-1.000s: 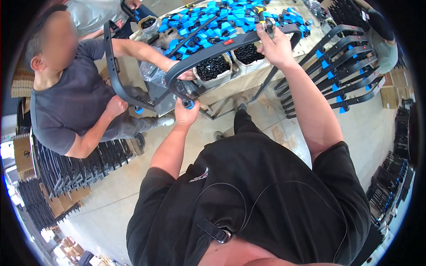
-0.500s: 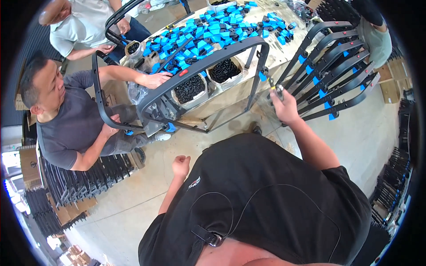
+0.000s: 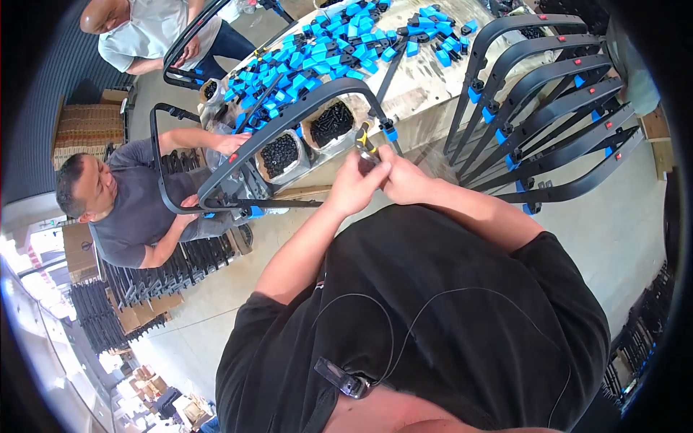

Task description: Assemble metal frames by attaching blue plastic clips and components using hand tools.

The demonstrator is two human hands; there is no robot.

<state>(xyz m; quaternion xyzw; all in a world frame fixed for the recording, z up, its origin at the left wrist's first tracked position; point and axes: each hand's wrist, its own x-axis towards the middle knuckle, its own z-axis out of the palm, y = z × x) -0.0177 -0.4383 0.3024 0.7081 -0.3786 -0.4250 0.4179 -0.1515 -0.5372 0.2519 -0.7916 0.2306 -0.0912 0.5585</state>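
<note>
My two hands meet in front of my chest around a slim yellow-and-black hand tool, its exact kind unclear, which points up and away from me. My left hand is closed around its lower end, thumb toward the right hand. Pressed against it, my right hand has its fingers curled in at the same end, partly hidden. Just beyond the tool stands a black tubular frame with a red mark and a blue end piece. A co-worker's hand rests on the frame's left part.
A table carries a heap of blue and black plastic parts. Bins of black bolts and small black pieces stand at its near edge. Several curved black frames stand at the right. Another person works at far left.
My left hand has risen from my side to join the right. My right hand has moved left with the tool, away from the row of frames. The view has shifted slightly.
</note>
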